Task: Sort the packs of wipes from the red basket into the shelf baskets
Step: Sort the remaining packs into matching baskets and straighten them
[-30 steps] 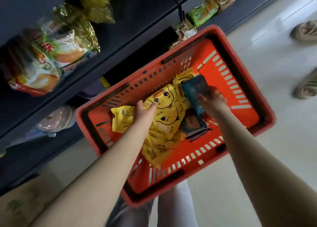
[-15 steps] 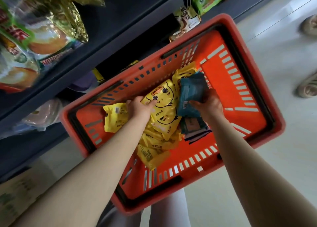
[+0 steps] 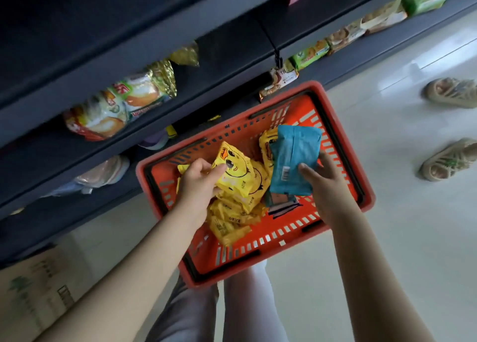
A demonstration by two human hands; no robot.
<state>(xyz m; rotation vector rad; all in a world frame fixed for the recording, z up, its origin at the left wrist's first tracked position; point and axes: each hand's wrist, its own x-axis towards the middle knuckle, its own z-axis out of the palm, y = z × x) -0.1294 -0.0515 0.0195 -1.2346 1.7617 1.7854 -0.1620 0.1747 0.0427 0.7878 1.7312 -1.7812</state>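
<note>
The left hand [image 3: 198, 184] is gripping a yellow pack of wipes [image 3: 233, 172], thumb on the printed face and fingers curled beneath. It is holding the pack just above the heap. The right hand [image 3: 324, 184] is gripping a blue pack of wipes [image 3: 294, 158] by its lower edge, barcode side up, tilted and raised over the basket interior. Both packs are sitting within the outline of the red basket [image 3: 368, 199], which is standing on the pale floor [image 3: 387, 238]. More yellow packs [image 3: 229, 223] are lying piled on the basket bottom. A further dark teal pack [image 3: 280, 199] is lying flat beside them, under the blue one. The dark shelving [image 3: 154, 39] is running along the far side of the basket and is carrying snack bags [image 3: 116, 109] and biscuit packs [image 3: 309, 54]. A cardboard box [image 3: 33, 297] is sitting at lower left. Two sandals [image 3: 449, 158] are showing at the right edge, well apart from the basket.
</note>
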